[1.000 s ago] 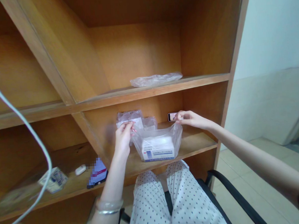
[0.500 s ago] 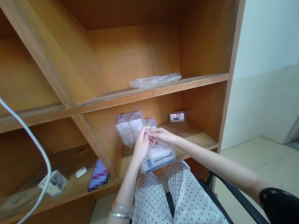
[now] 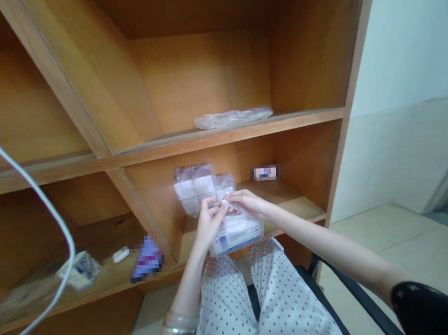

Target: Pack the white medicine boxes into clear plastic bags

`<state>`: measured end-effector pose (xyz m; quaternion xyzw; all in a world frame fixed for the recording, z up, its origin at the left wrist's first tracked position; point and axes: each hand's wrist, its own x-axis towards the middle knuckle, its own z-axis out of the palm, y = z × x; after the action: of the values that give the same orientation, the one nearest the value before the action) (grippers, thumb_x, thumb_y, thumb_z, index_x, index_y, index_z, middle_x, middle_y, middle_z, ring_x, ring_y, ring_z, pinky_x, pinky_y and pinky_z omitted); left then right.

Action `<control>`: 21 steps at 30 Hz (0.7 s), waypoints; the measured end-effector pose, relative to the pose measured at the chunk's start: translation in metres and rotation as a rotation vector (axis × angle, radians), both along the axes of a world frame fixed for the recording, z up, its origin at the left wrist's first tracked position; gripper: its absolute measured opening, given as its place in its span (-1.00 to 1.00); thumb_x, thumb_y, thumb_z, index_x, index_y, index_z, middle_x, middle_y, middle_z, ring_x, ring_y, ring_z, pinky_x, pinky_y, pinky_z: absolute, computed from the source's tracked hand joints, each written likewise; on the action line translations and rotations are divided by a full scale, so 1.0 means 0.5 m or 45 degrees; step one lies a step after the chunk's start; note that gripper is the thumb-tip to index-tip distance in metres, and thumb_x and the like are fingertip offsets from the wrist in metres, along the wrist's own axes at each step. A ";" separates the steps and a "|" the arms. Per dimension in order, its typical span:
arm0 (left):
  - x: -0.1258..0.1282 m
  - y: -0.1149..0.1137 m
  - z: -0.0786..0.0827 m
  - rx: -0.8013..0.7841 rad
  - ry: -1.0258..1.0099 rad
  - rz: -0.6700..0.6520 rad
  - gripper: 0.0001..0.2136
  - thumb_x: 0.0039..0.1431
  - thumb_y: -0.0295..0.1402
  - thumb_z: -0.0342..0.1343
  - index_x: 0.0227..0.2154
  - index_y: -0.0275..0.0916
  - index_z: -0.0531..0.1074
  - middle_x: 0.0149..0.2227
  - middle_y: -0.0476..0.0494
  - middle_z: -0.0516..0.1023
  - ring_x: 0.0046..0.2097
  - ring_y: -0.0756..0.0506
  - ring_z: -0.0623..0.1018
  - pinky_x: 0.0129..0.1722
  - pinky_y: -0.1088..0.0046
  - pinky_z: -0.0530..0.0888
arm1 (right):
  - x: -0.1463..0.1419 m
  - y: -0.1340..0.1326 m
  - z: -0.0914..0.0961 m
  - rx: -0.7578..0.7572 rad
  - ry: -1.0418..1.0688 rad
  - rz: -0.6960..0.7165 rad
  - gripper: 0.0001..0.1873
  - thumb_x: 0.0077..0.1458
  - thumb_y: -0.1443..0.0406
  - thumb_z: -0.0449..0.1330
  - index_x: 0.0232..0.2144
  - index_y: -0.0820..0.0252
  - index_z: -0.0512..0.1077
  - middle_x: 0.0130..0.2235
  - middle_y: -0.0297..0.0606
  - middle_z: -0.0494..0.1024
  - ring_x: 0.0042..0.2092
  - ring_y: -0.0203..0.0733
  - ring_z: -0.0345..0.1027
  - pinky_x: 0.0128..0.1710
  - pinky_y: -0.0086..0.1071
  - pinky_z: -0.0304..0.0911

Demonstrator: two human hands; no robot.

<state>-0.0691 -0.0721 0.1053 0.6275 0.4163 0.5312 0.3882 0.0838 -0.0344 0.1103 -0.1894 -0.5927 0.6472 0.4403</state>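
Note:
A clear plastic bag [image 3: 250,221] with a white-and-blue box [image 3: 238,240] inside lies at the front edge of the lower shelf, just above my knees. My left hand [image 3: 209,220] pinches the bag's gathered top between thumb and finger. From the other side my right hand [image 3: 249,202] is closed on the same bunched plastic, fingertips close to those of my left. The fine shape of the plastic between the fingers is too small to make out. Behind my hands stand wrapped white packs [image 3: 195,188] in clear plastic.
Crumpled clear plastic [image 3: 233,118] rests on the upper shelf. At the back right of the lower shelf is a small blurred box [image 3: 265,173]. The left compartment holds a carton [image 3: 80,270], a small white object [image 3: 120,254] and a purple item [image 3: 148,259]. A white cable [image 3: 48,206] hangs at left.
My fingers have shifted at the bag's top. The left hand has drawn slightly left and lower, its thumb and finger now apart from the right hand's palm, with white plastic showing between them.

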 end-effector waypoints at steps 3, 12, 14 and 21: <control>-0.025 0.004 -0.003 -0.160 -0.082 -0.034 -0.65 -0.08 -0.25 0.23 -0.31 -0.18 0.18 -0.56 0.11 0.45 -0.59 0.08 0.35 -0.54 0.62 0.23 | 0.021 -0.006 0.002 0.061 -0.102 0.004 -0.75 0.01 0.15 0.24 -0.45 0.25 0.47 -0.53 -0.38 0.38 -0.50 -0.39 0.18 -0.48 -0.47 0.08; -0.038 0.020 0.007 -0.152 -0.171 -0.054 -0.80 -0.04 -0.35 0.14 -0.31 -0.24 0.34 -0.68 0.13 0.36 -0.56 0.05 0.38 -0.46 0.58 0.30 | 0.022 -0.037 0.011 1.196 -0.920 -0.540 -0.77 0.17 0.25 0.08 -0.27 0.15 0.54 -0.10 -0.17 0.42 -0.12 -0.20 0.32 -0.05 -0.28 0.19; -0.039 0.023 0.005 -0.188 -0.147 -0.016 -0.79 0.01 -0.30 0.11 -0.28 -0.26 0.38 -0.66 0.07 0.42 -0.54 0.01 0.42 -0.44 0.53 0.33 | 0.017 -0.043 0.007 1.328 -1.063 -0.690 -0.73 0.20 0.25 0.04 -0.25 0.13 0.54 -0.02 -0.13 0.39 -0.04 -0.12 0.29 -0.01 -0.19 0.16; -0.046 0.026 0.003 -0.266 -0.072 -0.079 -0.65 -0.12 -0.33 0.25 -0.21 -0.35 0.48 -0.41 -0.14 0.59 -0.39 -0.05 0.53 -0.32 0.46 0.41 | 0.002 -0.050 -0.016 1.373 -1.202 -0.880 -0.66 0.24 0.15 -0.04 -0.19 0.07 0.51 0.18 -0.11 0.24 0.12 0.03 0.16 0.02 0.02 0.12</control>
<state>-0.0924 -0.0590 0.1065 0.5809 0.4388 0.4901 0.4793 0.0845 -0.0595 0.1024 -0.3775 -0.8561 -0.0509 0.3493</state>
